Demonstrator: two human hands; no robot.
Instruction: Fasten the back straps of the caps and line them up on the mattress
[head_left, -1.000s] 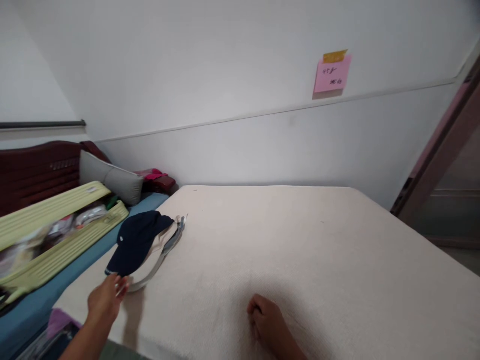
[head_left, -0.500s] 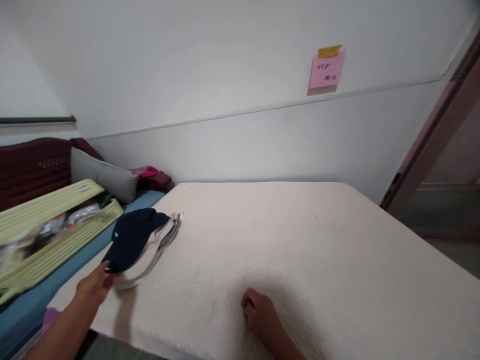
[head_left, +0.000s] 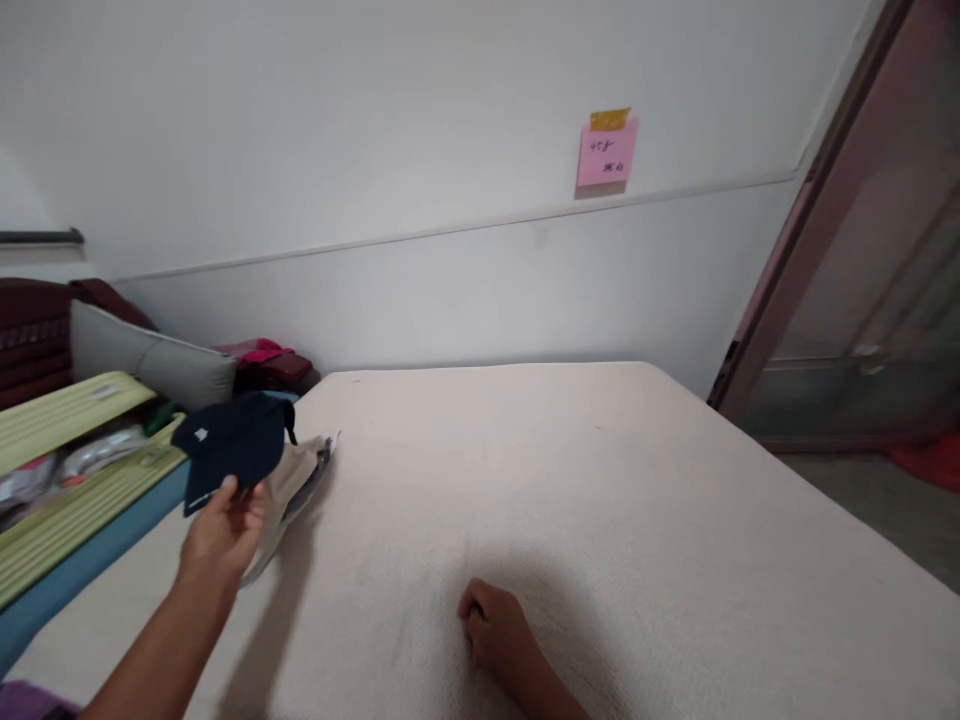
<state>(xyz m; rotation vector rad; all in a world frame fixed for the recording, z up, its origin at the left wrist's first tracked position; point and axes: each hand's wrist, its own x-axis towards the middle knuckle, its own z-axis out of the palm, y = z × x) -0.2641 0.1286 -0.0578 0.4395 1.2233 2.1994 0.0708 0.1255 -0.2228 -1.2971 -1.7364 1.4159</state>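
Observation:
My left hand [head_left: 223, 522] grips a navy baseball cap [head_left: 234, 445] by its brim, thumb on top. The cap is held up at the left side, tilted, with a small white mark on its front. Just behind and below it, a beige cap [head_left: 291, 470] and a grey edge beneath it lie on the pale covered surface [head_left: 480, 450]; my hand and the navy cap partly hide them. My right hand [head_left: 495, 630] rests on the cover near the front middle, curled into a loose fist, and nothing shows in it.
At the left are a yellow-green slatted container [head_left: 82, 415] with plastic-wrapped things, a grey pillow [head_left: 154, 350] and a dark red headboard [head_left: 30, 320]. A pink note [head_left: 606, 155] is taped on the white wall. A door frame [head_left: 806, 240] stands at the right.
My left hand has lifted the navy cap up off the beige one and turned it. My right hand keeps its fist on the cover. The view has swung to the right.

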